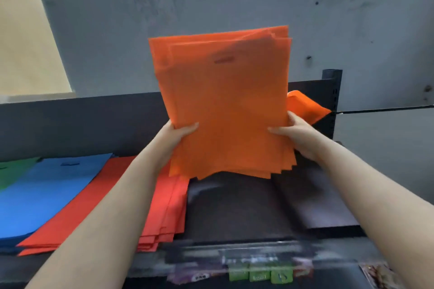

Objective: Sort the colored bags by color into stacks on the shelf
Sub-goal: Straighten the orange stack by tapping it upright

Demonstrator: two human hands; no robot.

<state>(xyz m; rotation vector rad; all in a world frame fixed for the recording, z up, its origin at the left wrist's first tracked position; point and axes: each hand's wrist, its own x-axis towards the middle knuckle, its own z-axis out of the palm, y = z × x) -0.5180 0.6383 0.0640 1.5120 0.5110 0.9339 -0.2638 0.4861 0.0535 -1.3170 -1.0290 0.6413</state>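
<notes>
Holding the orange bags (225,105) upright above the shelf (234,209), I have my left hand (180,135) on the left edge and my right hand (293,134) on the right edge. On each side the thumb lies across the front of the bundle and the other fingers go behind it, out of sight, so both hands are clamped on the bundle. It stands almost vertical, tilted a little, with its lower edges hanging just above the bare dark stretch of shelf. The bottom edges are uneven and the top corners fan apart, so the bundle is not squared. One orange piece (305,107) pokes out behind my right hand; I cannot tell whether it belongs to the bundle.

To the left, the red stack (173,213) lies flat just beside that bare stretch, the blue stack (47,192) lies beside the red, and a green stack (14,171) shows at the far left edge.

I judge this to be the orange step: three colours lie sorted and this bundle has no place yet. The next move likely calls for tapping the lower edges on the shelf to even them, then laying the bundle flat on the bare part right of the red, without overlapping it. The stray piece probably needs tucking in as well.
</notes>
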